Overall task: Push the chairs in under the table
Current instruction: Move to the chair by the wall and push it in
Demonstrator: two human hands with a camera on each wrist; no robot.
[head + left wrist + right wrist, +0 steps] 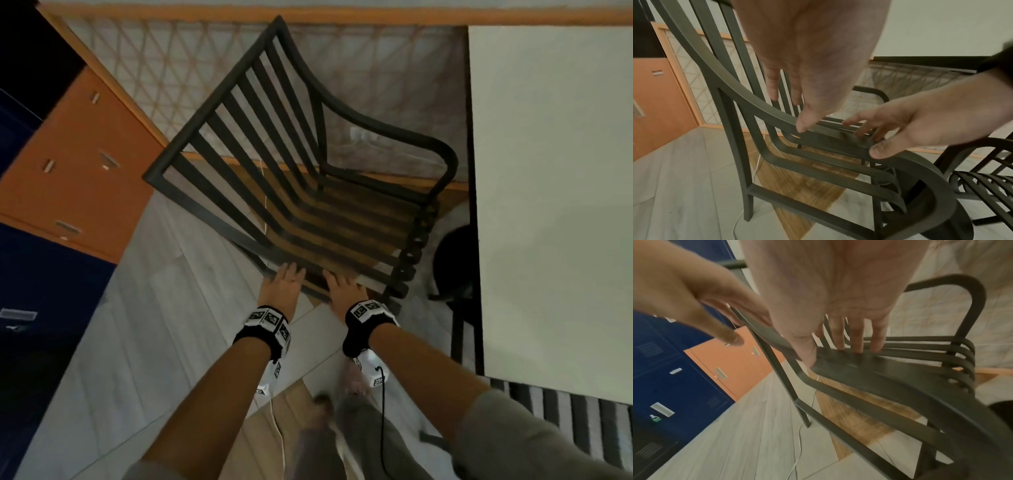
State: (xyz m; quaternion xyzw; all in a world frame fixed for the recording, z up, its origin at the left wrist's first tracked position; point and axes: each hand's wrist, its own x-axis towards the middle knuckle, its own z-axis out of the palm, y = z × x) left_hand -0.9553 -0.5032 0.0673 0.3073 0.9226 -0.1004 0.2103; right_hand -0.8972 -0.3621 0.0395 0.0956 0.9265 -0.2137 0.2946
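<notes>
A dark slatted chair (298, 171) with curved armrests stands on the floor (164, 308) beside the left edge of the white surface (555, 171), turned at an angle to that edge and not tucked under it; its slatted back rises toward the netted railing (171, 85), and its seat front, where the slats curl over, faces the surface. Both hands reach down to the armrest rail on the near side of the chair. The left hand (284, 281) lies flat on the rail, its fingers (772, 87) straight and lightly spread, the thumb tip touching the curved bar in the left wrist view. The right hand (344, 286) sits just beside it, toward the surface, its fingers (857, 335) also straight and slightly apart, their tips resting on the top of the rail where the seat slats begin, the thumb pressed against the rail's edge. Neither hand wraps around the bar. Each wrist carries a black band with patterned white markers (269, 320). A thin white cable (279, 431) trails from the left wrist down across the floor, and a black cable (383, 411) hangs from the right. Under the surface, near its left edge, a round dark base (455, 263) stands on the floor. A second slatted chair (986, 183) shows past the first in the left wrist view. Orange (75, 171) and blue (41, 291) lockers line the left side.
</notes>
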